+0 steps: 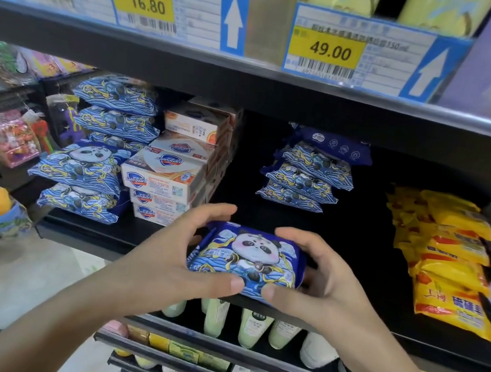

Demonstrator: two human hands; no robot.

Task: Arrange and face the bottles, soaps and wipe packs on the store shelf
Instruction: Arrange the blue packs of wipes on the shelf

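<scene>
A blue panda wipe pack (248,258) lies face up at the front edge of the black middle shelf (354,247). My left hand (178,258) grips its left side and my right hand (315,282) grips its right side, thumbs on the near edge. Two stacks of the same blue packs (90,165) stand at the shelf's left. Another stack (308,175) sits further back on the right, topped by a dark blue pack (334,143). Between them are stacked Safeguard soap boxes (163,181).
Yellow packs (450,259) are piled at the shelf's right end. Pale green and white bottles (253,327) stand on the shelf below. Price tags (327,50) line the shelf edge above. Toys (10,136) hang on a rack at the left.
</scene>
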